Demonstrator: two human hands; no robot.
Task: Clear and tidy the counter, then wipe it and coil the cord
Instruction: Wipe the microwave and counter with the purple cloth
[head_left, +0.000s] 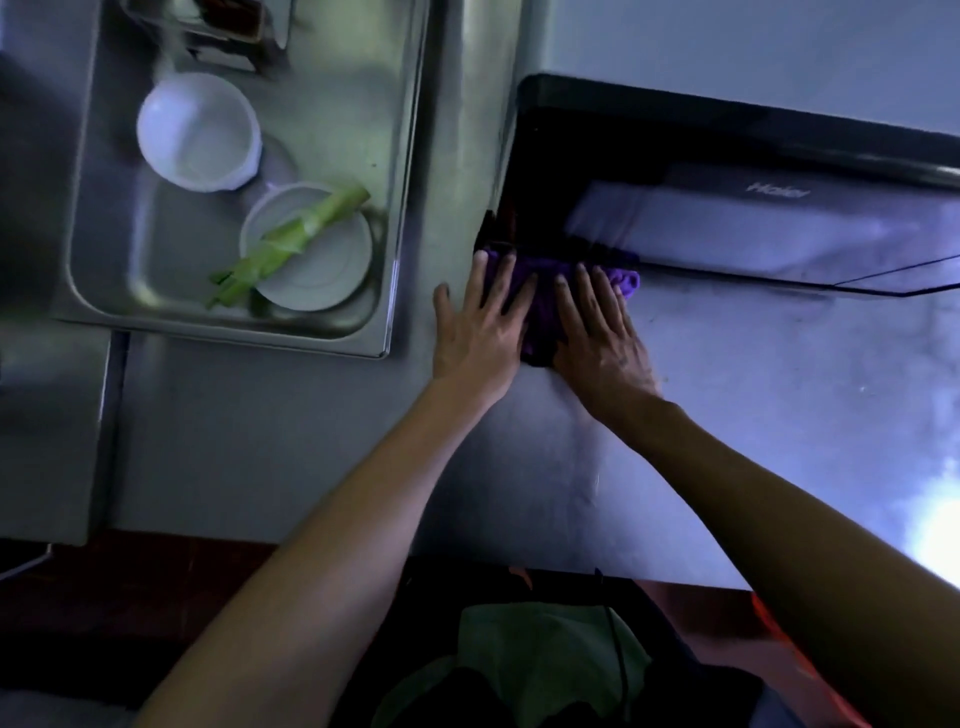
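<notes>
Both hands press a purple cloth (550, 306) flat on the steel tabletop (727, 415) against the front edge of the black appliance (727, 208) at 1 o'clock, the left hand (480, 325) and right hand (597, 332) each with fingers straight and spread on the cloth, so the wiping step seems under way. No cord shows, so the coiling appears still to do. At 10 o'clock the sink (410, 171) holds a white cup (197, 130) and a white plate (311, 249) with a green stalk (291, 239) lying across it, so clearing looks largely done.
</notes>
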